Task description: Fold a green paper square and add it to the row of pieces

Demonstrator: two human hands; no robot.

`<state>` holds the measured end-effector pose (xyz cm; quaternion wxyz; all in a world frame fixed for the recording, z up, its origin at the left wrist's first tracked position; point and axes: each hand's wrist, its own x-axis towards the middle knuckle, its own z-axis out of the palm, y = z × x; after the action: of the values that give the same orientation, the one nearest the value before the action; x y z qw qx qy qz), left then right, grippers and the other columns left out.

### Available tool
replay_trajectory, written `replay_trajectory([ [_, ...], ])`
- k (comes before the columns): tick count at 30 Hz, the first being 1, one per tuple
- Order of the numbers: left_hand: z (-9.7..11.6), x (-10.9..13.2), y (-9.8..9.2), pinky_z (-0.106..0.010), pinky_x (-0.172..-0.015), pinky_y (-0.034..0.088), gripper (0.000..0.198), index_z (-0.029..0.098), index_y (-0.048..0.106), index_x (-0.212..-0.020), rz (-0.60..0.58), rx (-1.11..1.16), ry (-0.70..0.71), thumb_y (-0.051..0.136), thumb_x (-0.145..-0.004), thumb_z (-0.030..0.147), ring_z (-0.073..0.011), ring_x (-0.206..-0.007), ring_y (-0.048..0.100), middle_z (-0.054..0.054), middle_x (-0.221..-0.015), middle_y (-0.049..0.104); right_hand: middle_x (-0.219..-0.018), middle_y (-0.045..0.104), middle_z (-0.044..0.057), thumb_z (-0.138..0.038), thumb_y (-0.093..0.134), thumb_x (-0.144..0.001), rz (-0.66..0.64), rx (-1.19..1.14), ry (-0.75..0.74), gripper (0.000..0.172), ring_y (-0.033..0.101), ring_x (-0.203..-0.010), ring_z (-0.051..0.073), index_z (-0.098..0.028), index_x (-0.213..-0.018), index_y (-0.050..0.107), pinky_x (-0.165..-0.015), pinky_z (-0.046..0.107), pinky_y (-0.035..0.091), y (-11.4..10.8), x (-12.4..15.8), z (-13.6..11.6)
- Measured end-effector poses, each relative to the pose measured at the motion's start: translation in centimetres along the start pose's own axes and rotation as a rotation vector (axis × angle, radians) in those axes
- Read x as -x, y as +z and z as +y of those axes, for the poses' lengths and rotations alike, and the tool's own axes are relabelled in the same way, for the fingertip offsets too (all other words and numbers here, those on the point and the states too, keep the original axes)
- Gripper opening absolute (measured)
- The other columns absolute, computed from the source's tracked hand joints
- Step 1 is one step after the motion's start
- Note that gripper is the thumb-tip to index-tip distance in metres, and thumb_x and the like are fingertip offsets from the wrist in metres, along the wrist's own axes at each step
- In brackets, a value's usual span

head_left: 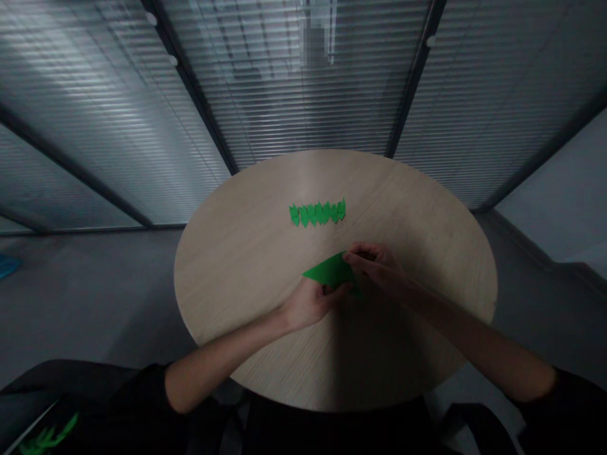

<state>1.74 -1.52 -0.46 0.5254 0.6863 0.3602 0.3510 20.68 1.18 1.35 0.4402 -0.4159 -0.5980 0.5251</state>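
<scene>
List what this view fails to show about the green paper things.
Head view: green paper, near edge covered by the left hand and right hand gripping it.
Head view: row of folded green pieces, too small to count.
Head view: green object, bottom-left corner, cut by the frame edge, dark.

One round counter [246, 265]; on it one row of small folded green paper pieces [317, 213], seven as near as I can count, since they overlap and are small; one larger green paper triangle [329, 272], the only one of its size; two hands, both mine, my left hand [310, 303] and my right hand [377, 265]; one clump of green paper shapes [45, 436] at the lower left edge, too dark and cut off to count.
</scene>
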Motion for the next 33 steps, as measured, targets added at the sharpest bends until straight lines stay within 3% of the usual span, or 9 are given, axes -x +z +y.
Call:
replay_trajectory([
  [5,0.57,0.17,-0.13,-0.024,-0.047,0.031,0.034,0.018,0.053,-0.075,-0.109,-0.034,-0.048,0.054,-0.101,0.040,-0.0095,-0.051,0.043,0.003,-0.059,0.049,-0.067,0.054,-0.002,-0.051,0.076,-0.080,0.015,-0.022,-0.014,0.035,0.047,-0.062,0.012,-0.019,-0.070,0.064,-0.056,0.026,0.039,0.08,-0.01,-0.16],
  [10,0.56,-0.09,-0.12,-0.024,-0.056,0.041,0.022,0.017,0.060,-0.093,-0.057,-0.010,0.015,0.068,-0.093,0.037,-0.0119,-0.064,0.051,0.000,-0.076,0.059,-0.065,0.052,-0.003,-0.049,0.077,-0.080,0.014,-0.058,0.001,0.033,0.044,-0.058,0.011,-0.019,-0.072,0.066,-0.052,0.025,0.035,0.13,0.06,-0.19],
  [16,-0.08,-0.15,0.06,-0.028,-0.069,0.050,0.024,0.017,0.058,-0.104,-0.007,0.049,0.016,0.071,-0.089,0.030,-0.0156,-0.077,0.059,-0.004,-0.090,0.064,-0.065,0.052,-0.003,-0.049,0.076,-0.081,0.000,-0.038,0.009,0.033,0.044,-0.058,0.011,-0.019,-0.071,0.066,-0.053,0.026,0.036,0.28,0.13,0.06],
  [20,0.15,-0.09,0.14,-0.024,-0.056,0.040,0.018,0.017,0.055,-0.089,-0.075,0.051,0.020,0.064,-0.093,0.032,-0.0113,-0.064,0.049,0.002,-0.074,0.054,-0.066,0.052,-0.003,-0.050,0.076,-0.080,0.016,-0.028,-0.008,0.034,0.045,-0.060,0.011,-0.019,-0.071,0.064,-0.054,0.026,0.036,0.23,-0.04,0.14],
  [24,0.23,0.11,0.06,-0.023,-0.049,0.029,0.026,0.018,0.050,-0.078,-0.129,-0.024,-0.011,0.058,-0.097,0.034,-0.0093,-0.056,0.040,0.004,-0.065,0.045,-0.065,0.051,-0.003,-0.050,0.077,-0.079,0.028,-0.017,-0.018,0.035,0.045,-0.060,0.011,-0.019,-0.071,0.064,-0.054,0.025,0.037,0.12,-0.16,0.22],
  [27,0.28,0.18,-0.09,-0.024,-0.049,0.027,0.031,0.018,0.050,-0.075,-0.175,-0.065,-0.024,0.052,-0.101,0.035,-0.0097,-0.055,0.040,0.003,-0.063,0.046,-0.066,0.052,-0.003,-0.050,0.077,-0.080,0.038,-0.019,-0.018,0.034,0.045,-0.061,0.011,-0.019,-0.071,0.064,-0.055,0.025,0.038,0.07,-0.16,0.22],
  [33,0.34,-0.10,0.07,-0.023,-0.048,0.027,0.030,0.018,0.051,-0.081,-0.125,-0.030,0.004,0.072,-0.090,0.038,-0.0085,-0.056,0.037,0.006,-0.066,0.043,-0.068,0.053,-0.002,-0.050,0.076,-0.080,0.052,-0.042,0.013,0.034,0.046,-0.061,0.012,-0.020,-0.072,0.064,-0.055,0.026,0.038,0.23,0.01,0.15],
])
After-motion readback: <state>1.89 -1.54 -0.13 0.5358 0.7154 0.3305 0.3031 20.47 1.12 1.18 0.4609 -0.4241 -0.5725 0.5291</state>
